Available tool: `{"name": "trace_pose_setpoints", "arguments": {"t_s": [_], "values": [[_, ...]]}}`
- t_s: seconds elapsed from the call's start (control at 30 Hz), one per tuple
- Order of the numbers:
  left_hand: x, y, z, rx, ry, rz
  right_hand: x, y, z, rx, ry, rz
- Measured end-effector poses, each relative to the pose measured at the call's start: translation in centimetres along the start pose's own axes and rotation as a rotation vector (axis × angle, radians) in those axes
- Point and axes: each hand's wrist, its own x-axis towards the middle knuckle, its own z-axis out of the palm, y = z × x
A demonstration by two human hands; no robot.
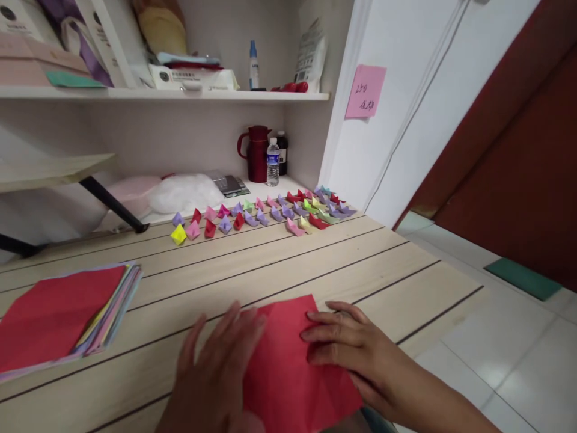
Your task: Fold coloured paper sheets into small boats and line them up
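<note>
A red sheet of paper (288, 367) lies on the wooden table in front of me, with faint creases across it. My left hand (216, 361) rests over its left side, fingers stretched out and a little blurred. On the right edge of the sheet, my right hand (347, 343) lies with its fingers extended across the paper. Both hands are open and touch the paper from above. The left thumb is partly out of sight at the bottom edge.
A stack of coloured paper (63, 319), red on top, lies at the left. Several small folded paper boats (238, 221) line the table's back. Behind them stand a dark red jug (258, 156) and a water bottle (273, 162). The table's right edge drops to a tiled floor (518, 361).
</note>
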Motion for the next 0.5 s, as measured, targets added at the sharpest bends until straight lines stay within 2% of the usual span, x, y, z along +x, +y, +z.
{"name": "trace_pose_setpoints", "arguments": {"t_s": [0.1, 0.17, 0.23, 0.37, 0.5], "values": [[-0.5, 0.8, 1.4, 0.045, -0.139, 0.23, -0.4, -0.6, -0.2, 0.073, -0.046, -0.025], [-1.9, 0.7, 1.5, 0.035, -0.155, 0.255, -0.8, -1.0, 0.0, 0.112, -0.017, -0.013], [-3.2, 0.6, 1.1, -0.044, -0.17, 0.176, -1.3, -1.5, 0.5, 0.147, 0.037, 0.021], [-3.9, 0.8, 0.1, -0.236, -0.174, -0.11, -1.6, -2.4, 1.8, 0.239, 0.209, 0.157], [-3.4, 0.8, -1.8, -0.247, -0.072, -0.245, -0.3, -2.7, 2.9, 0.187, 0.354, 0.366]]}}
